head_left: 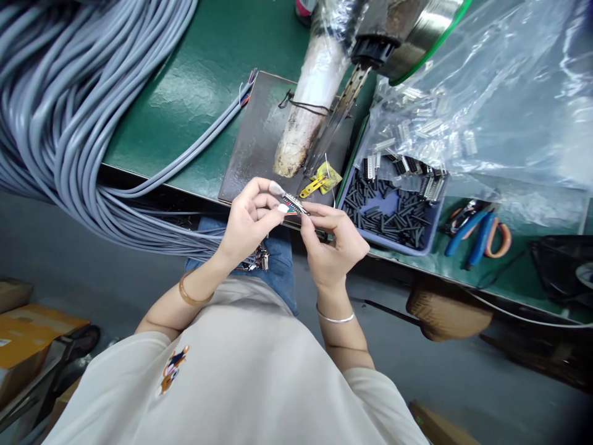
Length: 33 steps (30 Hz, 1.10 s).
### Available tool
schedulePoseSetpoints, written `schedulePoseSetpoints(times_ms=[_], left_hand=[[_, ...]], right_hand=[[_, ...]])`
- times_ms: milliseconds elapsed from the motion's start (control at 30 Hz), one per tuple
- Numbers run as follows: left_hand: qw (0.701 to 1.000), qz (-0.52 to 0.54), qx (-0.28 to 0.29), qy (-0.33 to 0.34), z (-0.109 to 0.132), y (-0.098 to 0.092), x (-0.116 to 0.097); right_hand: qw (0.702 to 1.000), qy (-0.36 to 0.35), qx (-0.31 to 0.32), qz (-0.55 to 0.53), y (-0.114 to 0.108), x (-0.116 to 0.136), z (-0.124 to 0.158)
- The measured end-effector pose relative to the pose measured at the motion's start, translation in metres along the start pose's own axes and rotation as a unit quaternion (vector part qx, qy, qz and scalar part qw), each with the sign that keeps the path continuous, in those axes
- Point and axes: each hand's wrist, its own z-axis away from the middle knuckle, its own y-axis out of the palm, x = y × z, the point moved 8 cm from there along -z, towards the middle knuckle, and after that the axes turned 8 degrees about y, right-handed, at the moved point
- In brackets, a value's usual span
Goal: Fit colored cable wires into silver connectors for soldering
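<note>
My left hand (250, 217) and my right hand (334, 240) meet at the bench's front edge, closed on a small multi-pin cable connector (295, 203). The left thumb and index finger, with white covers on their tips, pinch its left end. At the other end my right thumb and fingertips grip it. Fine red and green wires (291, 211) show beside the connector's row of pins. Just beyond the fingers lie a yellow strip-like tool (313, 186) and a yellow sponge-like pad (330, 177). Finished-looking connector ends (259, 258) rest over my lap, on grey cables.
Thick grey cables (69, 105) cover the left. A dark board (252, 136) lies under a wrapped post (310, 105) and a soldering iron (340, 111). At right are a solder spool (428, 37), a purple tray (398, 247) of black sleeves and connectors, plastic bags (519, 111), and pliers (482, 238).
</note>
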Motion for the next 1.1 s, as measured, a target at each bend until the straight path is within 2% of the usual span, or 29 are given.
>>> schedulePoseSetpoints(times_ms=[100,200,467,667,767,900,1100], left_hand=[[1.0,0.019,0.02,-0.005,0.005,-0.001,0.001],[0.999,0.011,0.037,0.01,0.007,-0.001,-0.001],[0.999,-0.016,0.044,0.027,0.01,0.001,-0.005],[0.998,-0.048,0.04,0.028,0.015,0.004,-0.002],[0.998,-0.057,0.008,0.02,0.013,0.003,0.002],[0.995,-0.069,-0.051,0.046,0.007,-0.001,0.001],[0.989,-0.091,-0.067,0.092,0.001,0.001,-0.007]], right_hand=[[0.996,0.075,0.029,-0.038,0.005,-0.009,0.002],[0.994,0.094,0.03,-0.039,0.004,-0.009,0.003],[0.996,0.082,0.004,-0.021,0.001,-0.007,0.005],[0.999,-0.011,-0.048,0.017,-0.001,0.002,0.009],[0.998,-0.036,-0.04,0.031,0.003,0.005,0.009],[1.0,-0.018,-0.019,0.011,0.008,0.001,0.006],[1.0,-0.018,-0.013,0.005,0.007,0.0,0.0]])
